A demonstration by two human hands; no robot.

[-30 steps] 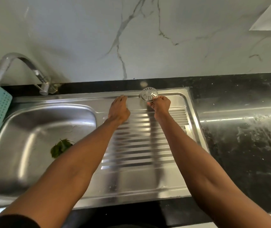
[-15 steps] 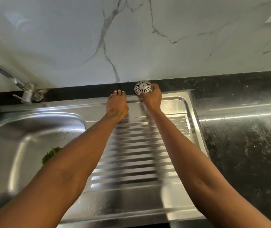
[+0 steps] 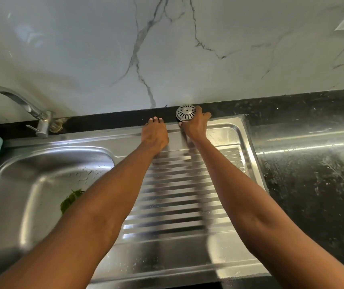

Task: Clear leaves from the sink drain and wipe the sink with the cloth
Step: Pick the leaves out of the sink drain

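A white marble-veined wall (image 3: 83, 49) rises behind a black speckled stone table (image 3: 313, 184) holding a stainless steel sink (image 3: 41, 163) with a ribbed drainboard (image 3: 179, 195). Green leaves (image 3: 69, 200) lie in the basin. The right hand (image 3: 195, 125) grips a round slotted metal drain strainer (image 3: 185, 112) at the back rim; the left hand (image 3: 154, 133) rests flat beside it, its grip holding nothing. A curved chrome tap (image 3: 31, 110) stands back left.

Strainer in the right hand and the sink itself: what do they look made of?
Strainer: probably metal, dull silver-grey, with radial slots; it could be plated plastic. The right hand grips it at the sink's back edge. Sink: looks like stainless steel, with a brushed sheen, bright streaky reflections and pressed drainboard ribs.
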